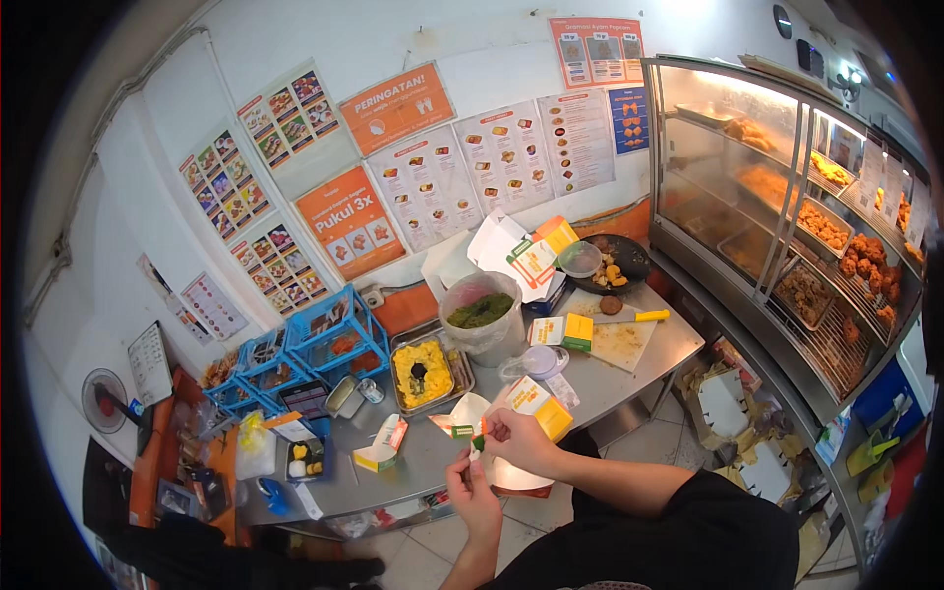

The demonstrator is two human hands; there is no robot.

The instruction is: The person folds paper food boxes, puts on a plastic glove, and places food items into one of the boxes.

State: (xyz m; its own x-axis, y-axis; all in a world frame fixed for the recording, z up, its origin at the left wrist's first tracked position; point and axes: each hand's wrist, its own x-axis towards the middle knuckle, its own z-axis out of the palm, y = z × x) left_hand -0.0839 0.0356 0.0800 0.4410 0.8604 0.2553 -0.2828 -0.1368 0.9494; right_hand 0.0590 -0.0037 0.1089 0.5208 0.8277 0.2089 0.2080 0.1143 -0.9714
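My left hand (474,494) and my right hand (520,439) meet at the table's front edge, both pinching the flaps of a partly folded paperboard food box (470,413). The box is white inside, with orange and green print; its lower part reaches below my hands. Just behind my right hand stands a yellow and white printed box (542,413). To the left, an open paperboard tray (382,445) rests on the steel table (435,464). A metal pan of yellow food (422,372) lies behind, beside a lined tub of chopped greens (483,310).
Blue plastic baskets (335,332) line the wall at the left. A knife with a yellow handle (652,316) lies on a cutting board (623,345) near a black pan (630,262). A glass food warmer (726,177) stands at the right. Unfolded boxes (509,247) are heaped against the wall.
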